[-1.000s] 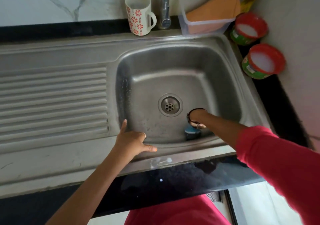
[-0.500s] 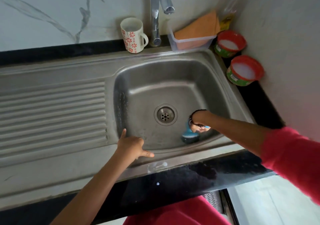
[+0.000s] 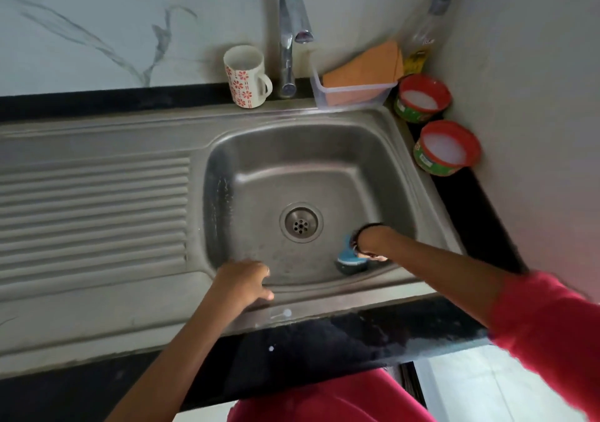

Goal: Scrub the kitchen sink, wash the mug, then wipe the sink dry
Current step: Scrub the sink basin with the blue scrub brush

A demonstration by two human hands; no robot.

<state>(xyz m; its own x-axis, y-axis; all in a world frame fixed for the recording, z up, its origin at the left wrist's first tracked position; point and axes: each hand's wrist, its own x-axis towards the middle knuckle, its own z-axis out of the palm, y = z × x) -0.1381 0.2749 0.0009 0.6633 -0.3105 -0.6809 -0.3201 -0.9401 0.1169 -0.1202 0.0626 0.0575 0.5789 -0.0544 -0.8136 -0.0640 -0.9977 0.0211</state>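
Observation:
The steel sink fills the middle of the view, with its drain at the centre of the basin. My right hand reaches down into the basin at the front right and is closed around a blue scrubber pressed against the bottom near the front wall. My left hand rests on the sink's front rim, fingers curled over the edge, holding nothing. A white mug with red flowers stands upright on the back ledge, left of the tap.
A clear tub holding an orange cloth sits at the back right. Two red-rimmed green tubs of white cleaner stand on the black counter by the right wall, with a bottle behind. The ribbed drainboard lies left.
My view has tilted upward, showing more of the tap and wall. The scrubber in my right hand shifted slightly along the basin's front right. My left hand's fingers curled over the rim.

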